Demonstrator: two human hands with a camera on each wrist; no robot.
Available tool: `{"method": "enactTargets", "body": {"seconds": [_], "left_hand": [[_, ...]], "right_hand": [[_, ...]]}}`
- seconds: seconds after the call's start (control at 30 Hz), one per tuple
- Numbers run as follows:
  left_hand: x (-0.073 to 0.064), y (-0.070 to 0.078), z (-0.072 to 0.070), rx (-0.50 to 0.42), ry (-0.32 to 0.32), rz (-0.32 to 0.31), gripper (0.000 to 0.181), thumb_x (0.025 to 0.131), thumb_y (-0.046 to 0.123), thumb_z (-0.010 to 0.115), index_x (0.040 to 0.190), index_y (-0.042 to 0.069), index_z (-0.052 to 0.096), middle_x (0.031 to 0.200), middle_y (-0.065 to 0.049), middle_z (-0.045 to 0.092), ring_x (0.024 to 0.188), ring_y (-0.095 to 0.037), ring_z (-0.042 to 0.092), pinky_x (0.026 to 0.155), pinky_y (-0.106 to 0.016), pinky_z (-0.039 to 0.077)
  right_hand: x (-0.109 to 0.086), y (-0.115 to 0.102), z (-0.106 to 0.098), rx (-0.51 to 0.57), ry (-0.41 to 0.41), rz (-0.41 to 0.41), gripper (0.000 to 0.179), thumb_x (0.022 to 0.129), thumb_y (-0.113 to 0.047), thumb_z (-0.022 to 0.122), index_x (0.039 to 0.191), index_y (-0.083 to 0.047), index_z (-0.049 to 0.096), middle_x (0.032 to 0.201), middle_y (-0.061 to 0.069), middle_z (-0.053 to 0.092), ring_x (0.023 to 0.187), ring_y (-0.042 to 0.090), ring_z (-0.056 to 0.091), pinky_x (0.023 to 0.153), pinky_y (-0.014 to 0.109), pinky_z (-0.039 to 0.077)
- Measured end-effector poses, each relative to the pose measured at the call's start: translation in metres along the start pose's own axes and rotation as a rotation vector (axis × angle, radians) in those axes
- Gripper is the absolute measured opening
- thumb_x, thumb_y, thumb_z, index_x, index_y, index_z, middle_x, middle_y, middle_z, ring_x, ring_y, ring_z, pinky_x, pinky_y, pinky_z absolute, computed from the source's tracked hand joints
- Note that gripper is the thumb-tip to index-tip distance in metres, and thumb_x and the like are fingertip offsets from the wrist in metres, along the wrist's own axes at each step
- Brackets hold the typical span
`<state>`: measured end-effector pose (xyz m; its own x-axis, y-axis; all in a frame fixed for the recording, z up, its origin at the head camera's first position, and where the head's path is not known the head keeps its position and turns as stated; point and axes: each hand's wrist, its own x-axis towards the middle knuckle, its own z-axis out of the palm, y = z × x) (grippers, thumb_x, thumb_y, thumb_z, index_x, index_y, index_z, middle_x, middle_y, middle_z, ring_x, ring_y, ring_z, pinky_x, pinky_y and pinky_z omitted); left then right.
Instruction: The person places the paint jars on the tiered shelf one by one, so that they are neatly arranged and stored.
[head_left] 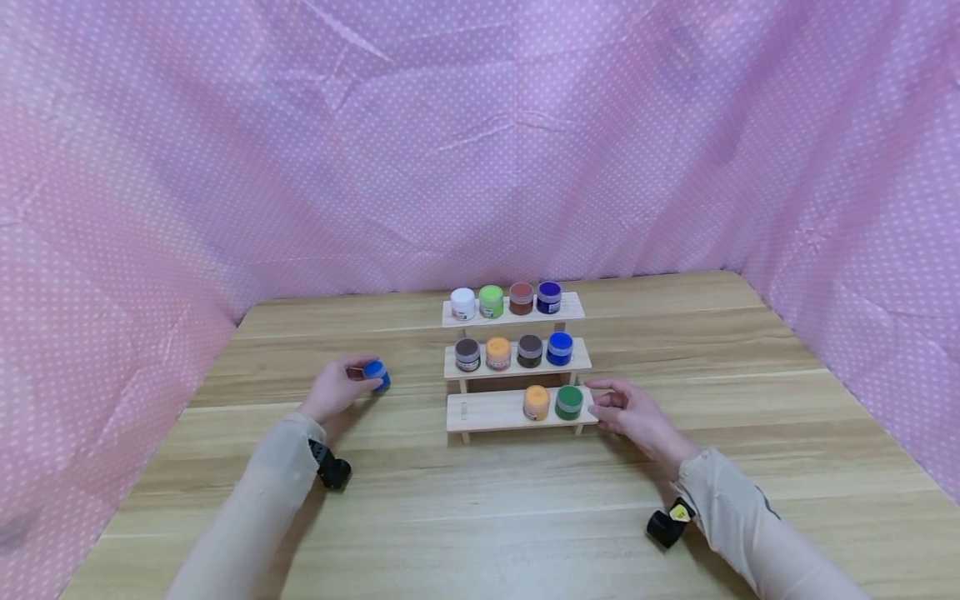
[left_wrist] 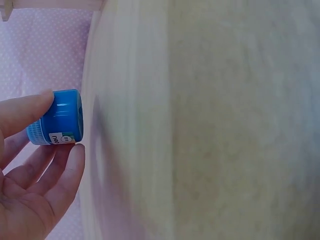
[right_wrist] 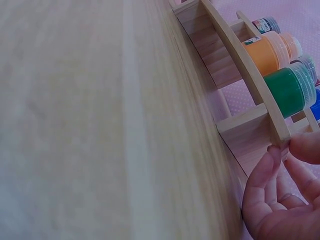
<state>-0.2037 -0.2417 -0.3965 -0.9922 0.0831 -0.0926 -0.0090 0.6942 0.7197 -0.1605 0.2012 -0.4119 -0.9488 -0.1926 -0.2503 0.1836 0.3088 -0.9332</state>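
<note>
My left hand (head_left: pixel 339 390) pinches a small blue paint jar (left_wrist: pixel 64 117) between thumb and fingers, left of a three-step wooden display stand (head_left: pixel 491 412). In the left wrist view the jar's ribbed clear lid faces the palm. At the stand's right end, my right hand (head_left: pixel 633 419) grips the tip of the lowest shelf (right_wrist: pixel 280 131), thumb on one side and fingertips on the other. Closest to that hand on the shelf is a green paint jar (head_left: pixel 569 402), with an orange jar (head_left: pixel 536 402) beside it.
The middle step carries two dark jars, an orange jar (head_left: pixel 498 353) and a blue jar (head_left: pixel 559 348). White (head_left: pixel 462 304), light green (head_left: pixel 491 302), reddish-brown (head_left: pixel 521 298) and dark blue jars (head_left: pixel 549 297) line the top step. Pink dotted cloth (head_left: pixel 480 150) hangs behind the wooden table (head_left: pixel 480 517).
</note>
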Motion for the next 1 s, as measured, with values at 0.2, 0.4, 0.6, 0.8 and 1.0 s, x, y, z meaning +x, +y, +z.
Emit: {"method": "enactTargets", "body": {"seconds": [0.2, 0.4, 0.6, 0.8, 1.0], "left_hand": [[-0.003, 0.005, -0.003, -0.062, 0.005, -0.037, 0.049, 0.088, 0.023, 0.063, 0.133, 0.006, 0.05, 0.12, -0.019, 0.06, 0.11, -0.029, 0.056, 0.095, -0.04, 0.048], [-0.005, 0.01, -0.005, -0.1, 0.02, -0.043, 0.053, 0.087, 0.032, 0.065, 0.132, 0.007, 0.051, 0.123, -0.016, 0.059, 0.113, -0.026, 0.055, 0.094, -0.036, 0.048], [-0.011, 0.02, -0.009, -0.093, 0.044, -0.018, 0.053, 0.086, 0.033, 0.065, 0.131, 0.008, 0.052, 0.122, -0.016, 0.059, 0.113, -0.026, 0.054, 0.092, -0.034, 0.047], [-0.015, 0.028, -0.012, -0.059, 0.105, 0.067, 0.05, 0.086, 0.027, 0.066, 0.13, 0.006, 0.053, 0.118, -0.018, 0.061, 0.109, -0.03, 0.058, 0.08, -0.028, 0.054], [-0.017, 0.032, -0.01, -0.091, 0.156, 0.106, 0.049, 0.085, 0.027, 0.067, 0.127, 0.006, 0.056, 0.117, -0.016, 0.061, 0.107, -0.027, 0.058, 0.088, -0.034, 0.054]], "right_hand": [[0.0, -0.001, 0.0, -0.008, 0.002, 0.007, 0.05, 0.089, -0.005, 0.057, 0.136, -0.001, 0.039, 0.099, 0.007, 0.056, 0.084, 0.012, 0.056, 0.074, 0.024, 0.054], [-0.001, -0.002, 0.0, -0.011, 0.004, 0.014, 0.05, 0.089, -0.006, 0.057, 0.136, -0.001, 0.04, 0.099, 0.008, 0.056, 0.084, 0.012, 0.056, 0.074, 0.024, 0.054], [-0.001, -0.002, 0.0, -0.024, -0.008, 0.012, 0.048, 0.091, -0.006, 0.055, 0.136, -0.001, 0.039, 0.104, 0.012, 0.057, 0.083, 0.012, 0.057, 0.074, 0.024, 0.054], [-0.002, -0.001, 0.001, -0.006, -0.002, 0.015, 0.049, 0.09, -0.005, 0.055, 0.136, 0.0, 0.039, 0.101, 0.009, 0.056, 0.083, 0.011, 0.056, 0.073, 0.023, 0.054], [-0.002, -0.002, 0.001, -0.017, 0.008, 0.004, 0.048, 0.09, -0.004, 0.055, 0.135, 0.001, 0.04, 0.099, 0.008, 0.057, 0.081, 0.011, 0.056, 0.072, 0.022, 0.054]]}}
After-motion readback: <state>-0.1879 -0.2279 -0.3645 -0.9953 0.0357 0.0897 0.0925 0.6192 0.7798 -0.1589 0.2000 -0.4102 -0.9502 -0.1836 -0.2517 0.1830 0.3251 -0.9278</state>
